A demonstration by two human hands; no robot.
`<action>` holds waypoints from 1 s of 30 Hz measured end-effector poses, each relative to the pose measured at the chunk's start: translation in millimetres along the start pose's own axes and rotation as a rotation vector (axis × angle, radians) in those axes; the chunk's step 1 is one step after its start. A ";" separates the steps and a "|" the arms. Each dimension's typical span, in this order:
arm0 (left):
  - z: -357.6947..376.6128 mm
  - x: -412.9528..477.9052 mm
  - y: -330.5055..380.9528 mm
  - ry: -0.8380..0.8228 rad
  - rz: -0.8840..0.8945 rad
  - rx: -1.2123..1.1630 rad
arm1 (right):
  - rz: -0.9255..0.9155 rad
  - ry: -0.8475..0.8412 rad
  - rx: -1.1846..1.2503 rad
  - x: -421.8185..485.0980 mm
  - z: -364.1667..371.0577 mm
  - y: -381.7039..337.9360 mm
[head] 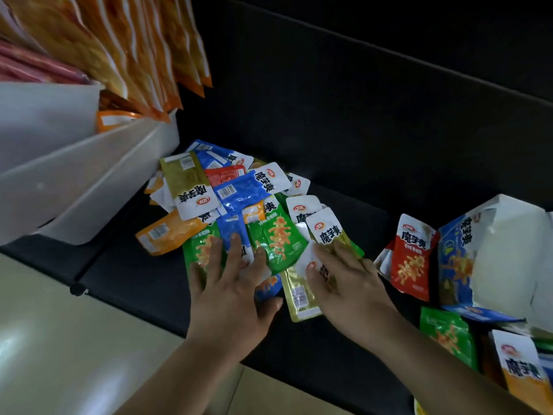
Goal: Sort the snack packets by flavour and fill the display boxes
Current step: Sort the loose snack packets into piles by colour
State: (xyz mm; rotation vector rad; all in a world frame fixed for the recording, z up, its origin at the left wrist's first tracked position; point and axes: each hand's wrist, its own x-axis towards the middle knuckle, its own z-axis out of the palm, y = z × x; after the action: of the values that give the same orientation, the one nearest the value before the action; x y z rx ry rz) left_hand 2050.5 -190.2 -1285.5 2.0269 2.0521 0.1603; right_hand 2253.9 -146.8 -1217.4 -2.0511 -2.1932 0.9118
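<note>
Head view: my left hand (230, 298) and right hand (350, 295) lie flat, fingers spread, on glossy, crinkled rectangular snack packets (239, 193).

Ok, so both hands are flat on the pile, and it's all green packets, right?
Not quite. The left hand and right hand do lie flat on the pile, but the head view shows it mixed: green, blue, orange, red and gold packets together.

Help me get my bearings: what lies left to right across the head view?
From left: white bins, orange packet, left hand, right hand, red packet, display box.
</note>
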 end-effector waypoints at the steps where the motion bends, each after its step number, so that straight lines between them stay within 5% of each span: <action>1: -3.6 1.0 -0.8 -0.026 -0.008 -0.016 | -0.014 0.019 0.015 -5.6 -0.1 6.3; 6: -13.3 -12.7 16.3 0.218 0.167 -0.137 | -0.086 0.112 0.060 -10.6 9.1 31.4; 10: 12.1 -30.2 48.5 0.102 0.349 -0.035 | -0.116 0.172 0.010 -6.3 24.3 43.8; 18: 14.6 -43.5 41.6 0.215 0.373 -0.083 | -0.160 0.363 0.110 -27.2 26.8 68.9; 23: 15.2 -42.2 42.2 0.167 0.331 -0.096 | -0.091 0.155 0.028 -48.8 26.5 77.2; 30: 24.2 -48.4 41.0 0.143 0.319 -0.106 | -0.014 0.374 0.072 -36.6 32.9 78.0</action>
State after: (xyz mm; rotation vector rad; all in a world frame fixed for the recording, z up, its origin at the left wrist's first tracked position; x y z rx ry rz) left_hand 2096.3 -239.7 -1293.5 2.3198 1.7382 0.4751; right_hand 2317.9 -195.4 -1262.7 -1.9771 -1.9459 0.5406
